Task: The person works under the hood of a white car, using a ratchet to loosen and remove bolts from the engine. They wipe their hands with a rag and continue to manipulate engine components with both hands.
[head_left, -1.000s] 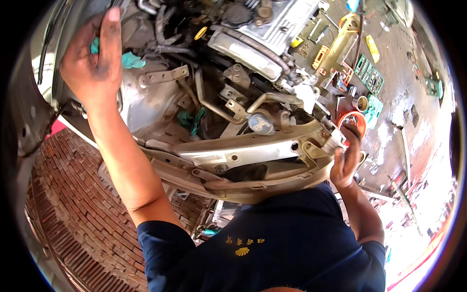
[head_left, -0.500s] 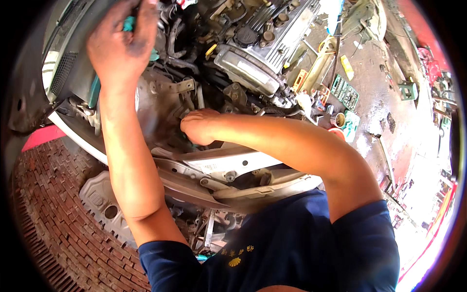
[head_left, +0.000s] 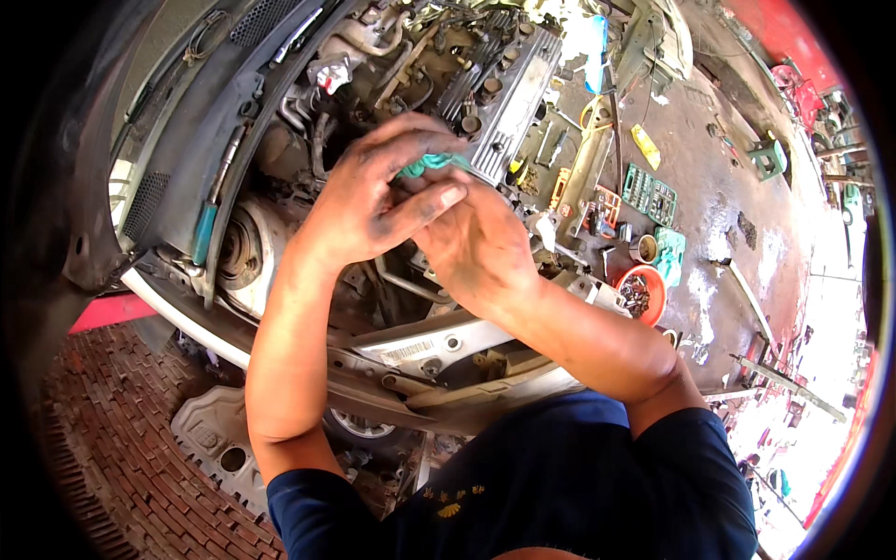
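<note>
Above the open engine bay, both my hands are together. My left hand (head_left: 369, 201), smudged with dark grime, is closed on a crumpled green rag (head_left: 431, 165). Its fingers curl over the top, and its thumb lies across my right hand (head_left: 481, 243). The rag sits between the two hands, touching the right one, whose fingers are mostly hidden behind the left hand and rag. Behind the hands is the engine's ribbed metal cover (head_left: 523, 93). To the left, a long tool with a teal handle (head_left: 204, 233) rests along the side of the bay.
The car's pale front crossbar (head_left: 420, 343) runs below my hands. On the floor at right are a red bowl (head_left: 658, 297) of small metal parts, a green socket case (head_left: 651, 194) and a yellow packet (head_left: 646, 147). A grey cover panel (head_left: 210, 434) lies on bricks at lower left.
My left hand has come down and right from the upper left, carrying the green rag. My right hand has risen out of the lower engine bay to meet it.
</note>
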Motion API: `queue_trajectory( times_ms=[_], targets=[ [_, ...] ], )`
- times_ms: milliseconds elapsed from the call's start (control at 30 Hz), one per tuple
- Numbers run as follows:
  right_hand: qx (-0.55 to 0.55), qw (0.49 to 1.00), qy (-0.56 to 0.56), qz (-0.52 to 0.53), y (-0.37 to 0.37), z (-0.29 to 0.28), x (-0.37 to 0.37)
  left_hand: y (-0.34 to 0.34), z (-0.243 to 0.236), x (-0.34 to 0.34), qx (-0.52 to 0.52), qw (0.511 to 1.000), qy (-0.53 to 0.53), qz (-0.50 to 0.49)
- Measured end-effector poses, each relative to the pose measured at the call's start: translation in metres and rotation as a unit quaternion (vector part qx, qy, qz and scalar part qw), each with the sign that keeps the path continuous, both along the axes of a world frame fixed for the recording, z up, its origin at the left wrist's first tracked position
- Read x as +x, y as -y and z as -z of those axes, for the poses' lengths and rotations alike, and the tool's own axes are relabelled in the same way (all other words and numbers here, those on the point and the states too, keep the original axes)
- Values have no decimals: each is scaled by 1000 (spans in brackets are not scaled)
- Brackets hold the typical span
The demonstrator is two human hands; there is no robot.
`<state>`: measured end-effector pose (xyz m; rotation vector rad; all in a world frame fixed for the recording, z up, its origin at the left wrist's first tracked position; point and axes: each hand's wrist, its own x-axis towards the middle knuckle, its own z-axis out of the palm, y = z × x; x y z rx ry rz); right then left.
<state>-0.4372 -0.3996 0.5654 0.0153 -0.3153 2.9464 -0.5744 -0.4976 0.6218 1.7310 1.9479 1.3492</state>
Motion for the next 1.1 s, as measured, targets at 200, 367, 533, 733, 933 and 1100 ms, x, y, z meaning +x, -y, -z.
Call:
queue_trajectory(
  times_ms=[200, 367, 533, 733, 933, 1100],
  targets=[
    [430, 900, 77, -19, -45, 7, 34, 1, 9, 9, -146, 984, -102, -25],
    [691, 713, 106, 54, -118, -21, -9, -16, 24, 36, -199, 949, -238, 52],
    [802, 578, 75, -129, -79, 3, -140, -16, 36, 77, -201, 952, -174, 151],
    [953, 42, -74, -291, -46, 82, -276, -21, 47, 73, -193, 945, -213, 157],
    [950, 302, 55, -56, -39, 89, -255, -13, 54, 72, -197, 957, -162, 136],
    [834, 537, 129, -5, -85, 90, -219, -18, 50, 75, -207, 952, -168, 151]
  ],
)
